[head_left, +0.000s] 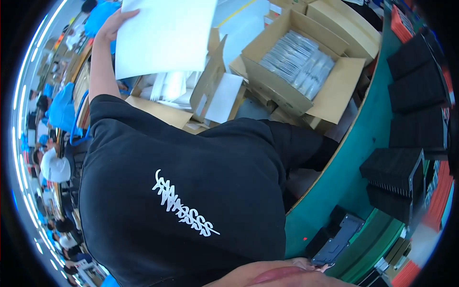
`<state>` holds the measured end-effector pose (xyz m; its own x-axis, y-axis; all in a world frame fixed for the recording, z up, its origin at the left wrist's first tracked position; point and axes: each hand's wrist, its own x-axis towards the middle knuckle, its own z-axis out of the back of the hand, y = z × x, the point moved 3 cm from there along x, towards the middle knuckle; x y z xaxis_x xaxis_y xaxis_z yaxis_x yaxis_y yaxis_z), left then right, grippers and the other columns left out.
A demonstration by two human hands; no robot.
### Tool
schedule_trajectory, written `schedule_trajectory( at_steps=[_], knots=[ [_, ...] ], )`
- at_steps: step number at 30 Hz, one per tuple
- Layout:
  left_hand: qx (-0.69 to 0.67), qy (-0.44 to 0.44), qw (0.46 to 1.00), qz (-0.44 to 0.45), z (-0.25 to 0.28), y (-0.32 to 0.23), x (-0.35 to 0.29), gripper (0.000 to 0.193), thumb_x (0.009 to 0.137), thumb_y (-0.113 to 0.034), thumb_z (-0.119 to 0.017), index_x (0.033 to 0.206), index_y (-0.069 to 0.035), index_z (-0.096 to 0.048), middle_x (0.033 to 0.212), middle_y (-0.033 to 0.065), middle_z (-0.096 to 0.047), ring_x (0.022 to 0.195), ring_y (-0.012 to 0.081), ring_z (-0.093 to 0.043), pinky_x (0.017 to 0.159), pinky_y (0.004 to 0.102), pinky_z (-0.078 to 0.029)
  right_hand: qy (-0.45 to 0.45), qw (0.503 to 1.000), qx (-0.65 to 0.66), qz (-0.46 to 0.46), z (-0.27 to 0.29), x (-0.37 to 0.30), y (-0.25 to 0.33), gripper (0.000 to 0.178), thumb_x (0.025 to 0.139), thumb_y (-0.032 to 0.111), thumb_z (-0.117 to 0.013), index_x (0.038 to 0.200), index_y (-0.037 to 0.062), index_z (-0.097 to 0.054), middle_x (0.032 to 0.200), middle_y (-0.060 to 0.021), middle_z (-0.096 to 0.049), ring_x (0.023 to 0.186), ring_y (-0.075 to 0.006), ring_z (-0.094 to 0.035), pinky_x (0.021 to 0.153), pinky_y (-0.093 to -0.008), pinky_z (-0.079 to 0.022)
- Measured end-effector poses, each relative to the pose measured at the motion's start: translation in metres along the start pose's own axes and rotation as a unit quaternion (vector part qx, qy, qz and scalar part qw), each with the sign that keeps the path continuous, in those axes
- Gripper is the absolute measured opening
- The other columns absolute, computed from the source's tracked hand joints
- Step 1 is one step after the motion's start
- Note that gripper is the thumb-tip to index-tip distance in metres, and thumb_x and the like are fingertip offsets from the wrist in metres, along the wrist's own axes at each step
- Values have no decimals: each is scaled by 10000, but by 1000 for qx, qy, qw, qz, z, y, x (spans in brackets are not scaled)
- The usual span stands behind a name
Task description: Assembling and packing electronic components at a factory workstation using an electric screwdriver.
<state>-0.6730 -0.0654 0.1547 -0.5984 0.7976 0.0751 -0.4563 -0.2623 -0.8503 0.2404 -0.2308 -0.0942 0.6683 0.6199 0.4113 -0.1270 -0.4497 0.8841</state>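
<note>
One white sheet (165, 40) — left edge in left hand (116, 24)

Packets (296, 62) in box (277, 87), sheet (165, 38) left, bench (351, 165) right

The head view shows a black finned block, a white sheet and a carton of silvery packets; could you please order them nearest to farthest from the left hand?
1. White sheet: in the left hand.
2. Carton of silvery packets: right of the sheet.
3. Black finned block: farther right, at the green bench.
</note>
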Motion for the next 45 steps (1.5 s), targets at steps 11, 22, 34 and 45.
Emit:
schedule_trajectory(
  at_steps=[11,22,34,45],
  knots=[
    [89,154,922,343,9,132,-83,626,815,-198,-817,1369,-20,-584,1203,117,-709,1054,247,-706,936,444,-567,-26,999,26,7,17,-1,-16,450,1039,224,-392,1313,-81,-578,1555,-296,-389,1475,-407,-338,1261,-492,-181],
    [570,122,800,142,-107,306,17,901,754,-380,-842,1485,-11,-464,1348,261,-613,1176,375,-650,992,424,-522,-66,998,6,2,-8,1,-6,423,1054,172,-368,1314,-78,-588,1547,-295,-400,1467,-396,-355,1254,-481,-207],
    [437,-171,846,254,-133,254,-60,1033,707,-727,-749,1507,-127,-486,1552,200,-395,1437,462,-356,1167,569,-307,-82,996,-14,-7,1,-2,-15,487,1017,225,-396,1340,-95,-570,1512,-278,-454,1440,-364,-405,1234,-458,-252],
    [606,-104,717,329,-94,262,15,629,896,-424,-648,1464,-173,-554,1557,180,-381,1406,382,-404,1153,549,-323,-100,994,29,-30,-19,-7,1,439,1046,231,-398,1324,-59,-577,1558,-266,-400,1474,-380,-337,1251,-488,-198]
  ],
)
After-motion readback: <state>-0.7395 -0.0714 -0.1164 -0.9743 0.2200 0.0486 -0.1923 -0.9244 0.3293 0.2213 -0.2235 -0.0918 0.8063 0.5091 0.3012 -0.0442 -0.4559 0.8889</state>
